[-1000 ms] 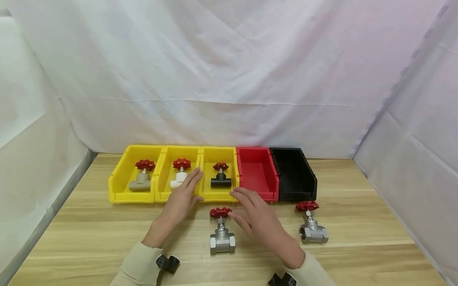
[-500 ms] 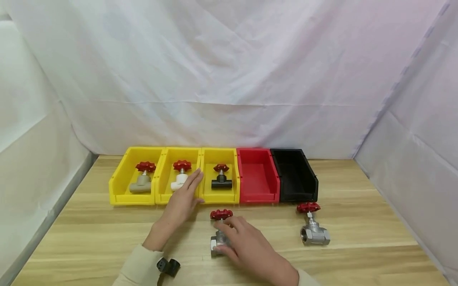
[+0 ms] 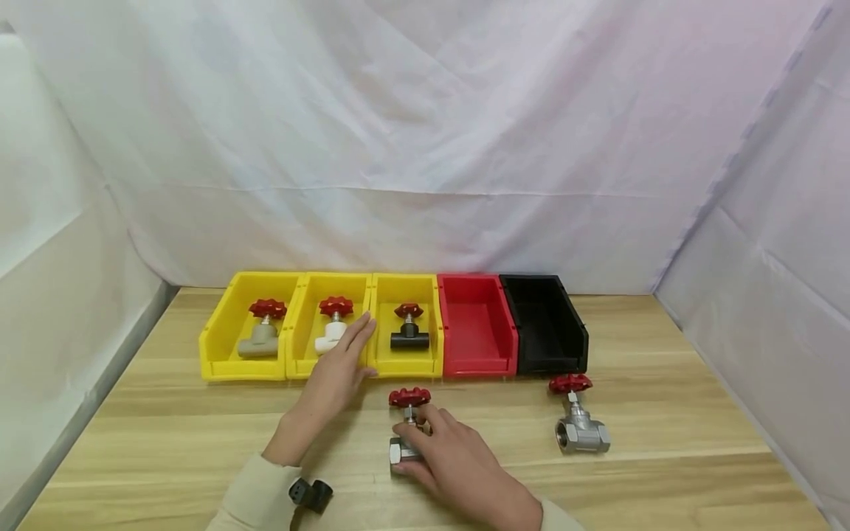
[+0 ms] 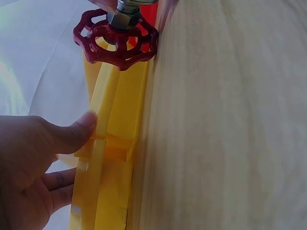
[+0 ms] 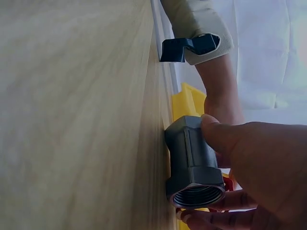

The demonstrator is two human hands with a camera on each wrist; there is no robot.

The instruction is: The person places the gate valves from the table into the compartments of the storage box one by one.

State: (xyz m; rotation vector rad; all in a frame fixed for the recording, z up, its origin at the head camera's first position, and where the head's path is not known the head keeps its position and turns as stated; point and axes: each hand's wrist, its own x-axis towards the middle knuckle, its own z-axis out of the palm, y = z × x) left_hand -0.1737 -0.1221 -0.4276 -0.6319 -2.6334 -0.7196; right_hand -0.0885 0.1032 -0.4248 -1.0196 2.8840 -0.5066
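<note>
In the head view my right hand [image 3: 458, 461] grips the body of a steel gate valve [image 3: 398, 451] on the table, thumb on the near side and fingers around the far side. The right wrist view shows the valve's threaded pipe end [image 5: 196, 195] facing the camera. Its red handwheel [image 4: 115, 40] points toward the bins. My left hand [image 3: 332, 376] rests with extended fingers along the wall between the second and third yellow bins, its thumb [image 4: 85, 125] at the front rim. Behind it, the middle yellow bin [image 3: 297, 366] contains a white valve [image 3: 332, 338].
A tan valve [image 3: 260, 343] lies in the left yellow bin [image 3: 207, 346], a black valve [image 3: 409, 339] in the third [image 3: 405, 366]. To the right stand a red bin [image 3: 479, 366] and a black bin [image 3: 554, 364]. Another steel valve [image 3: 582, 434] lies at right.
My right hand has come down and left from beside the handwheel onto the steel valve's body and closed its fingers around it. My left hand stays at the bins.
</note>
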